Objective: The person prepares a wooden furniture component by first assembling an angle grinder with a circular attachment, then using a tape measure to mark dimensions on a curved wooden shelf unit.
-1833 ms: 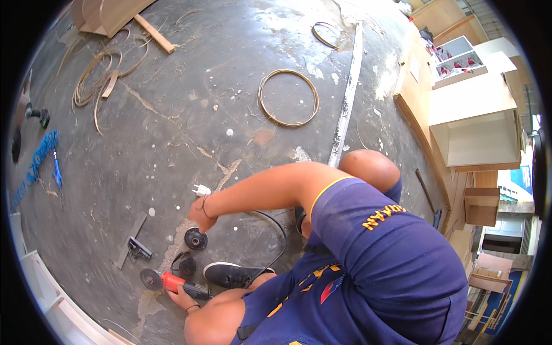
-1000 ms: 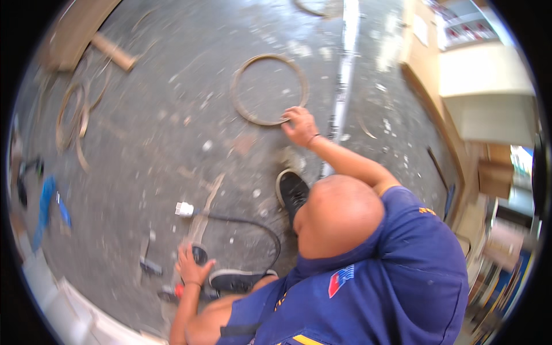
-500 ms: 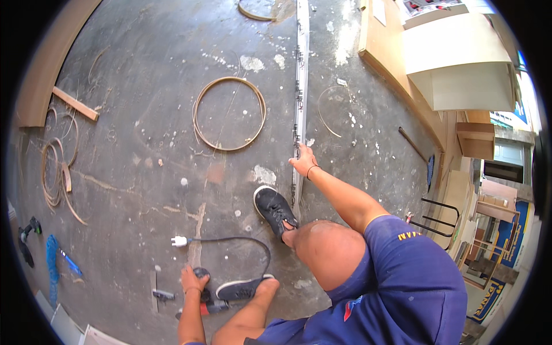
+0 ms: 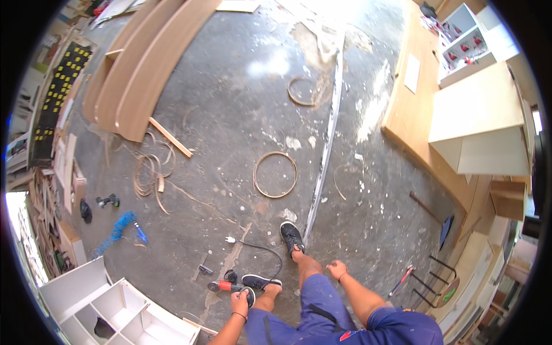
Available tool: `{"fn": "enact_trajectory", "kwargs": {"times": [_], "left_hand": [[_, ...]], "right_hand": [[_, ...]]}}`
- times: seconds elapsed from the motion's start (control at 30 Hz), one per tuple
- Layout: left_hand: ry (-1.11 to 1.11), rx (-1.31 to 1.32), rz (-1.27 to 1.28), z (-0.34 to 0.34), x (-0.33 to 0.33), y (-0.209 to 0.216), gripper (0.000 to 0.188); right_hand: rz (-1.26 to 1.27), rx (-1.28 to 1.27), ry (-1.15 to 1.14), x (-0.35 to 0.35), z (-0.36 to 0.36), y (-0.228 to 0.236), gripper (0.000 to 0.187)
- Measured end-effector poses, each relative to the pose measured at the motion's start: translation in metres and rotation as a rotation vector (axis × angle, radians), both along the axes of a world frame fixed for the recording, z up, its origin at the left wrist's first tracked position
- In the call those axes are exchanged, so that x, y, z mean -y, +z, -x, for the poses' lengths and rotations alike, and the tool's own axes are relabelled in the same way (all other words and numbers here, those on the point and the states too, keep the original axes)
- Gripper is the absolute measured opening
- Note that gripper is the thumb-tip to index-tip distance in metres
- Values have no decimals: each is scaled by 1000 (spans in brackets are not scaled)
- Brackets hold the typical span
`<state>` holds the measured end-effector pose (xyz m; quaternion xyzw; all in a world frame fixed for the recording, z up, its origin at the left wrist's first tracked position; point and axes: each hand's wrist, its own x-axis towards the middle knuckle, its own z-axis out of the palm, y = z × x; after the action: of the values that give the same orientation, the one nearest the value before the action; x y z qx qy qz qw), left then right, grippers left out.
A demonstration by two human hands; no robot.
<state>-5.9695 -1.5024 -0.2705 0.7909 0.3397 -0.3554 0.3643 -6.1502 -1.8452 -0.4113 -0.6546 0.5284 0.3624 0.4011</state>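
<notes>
Low at the left, my left hand (image 4: 238,300) is closed around a red and black angle grinder (image 4: 221,286) beside my left shoe. A dark round disc shows under the fingers. The grinder's body points left, above the floor. A small black round part (image 4: 230,276) lies just beyond it. Near my foot a black cord (image 4: 265,248) curves to a white plug (image 4: 230,240). My right hand (image 4: 337,269) hangs by my right knee, loosely open with nothing visible in it. Past my right shoe runs a long plastic-wrapped strip (image 4: 326,155) on the floor.
Coiled edging bands (image 4: 275,196) and a wooden stick (image 4: 171,138) lie ahead. Curved wooden panels (image 4: 135,109) stand far left, a white compartment cabinet (image 4: 122,296) near left. A blue cord bundle (image 4: 119,227) lies left. Wooden furniture (image 4: 402,109) lines the right side.
My right hand has left the wrapped strip and drawn back to my knee. My left hand has moved from the black round part to the grinder. The view now takes in more floor.
</notes>
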Motion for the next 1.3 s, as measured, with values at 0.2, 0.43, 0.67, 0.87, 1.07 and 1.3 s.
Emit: {"fn": "enact_trajectory", "kwargs": {"times": [0.2, 0.43, 0.67, 0.87, 1.07, 1.3], "left_hand": [[-308, 266, 95, -33, 54, 78, 20], [-232, 485, 34, -135, 122, 104, 26], [-465, 311, -112, -145, 147, 71, 30], [-195, 79, -6, -224, 236, -9, 33], [472, -176, 410, -362, 422, 44, 31], [204, 5, 218, -415, 551, 63, 29]], "right_hand": [[-6, 92, -292, 24, 24, 72, 36], [-140, -69, -583, 55, 73, 71, 14], [-222, -101, -572, 150, -28, 124, 18], [-185, -51, -443, 296, -164, 112, 17], [216, 257, -572, 432, -270, 81, 14], [229, 418, -694, 633, -369, 6, 14]]}}
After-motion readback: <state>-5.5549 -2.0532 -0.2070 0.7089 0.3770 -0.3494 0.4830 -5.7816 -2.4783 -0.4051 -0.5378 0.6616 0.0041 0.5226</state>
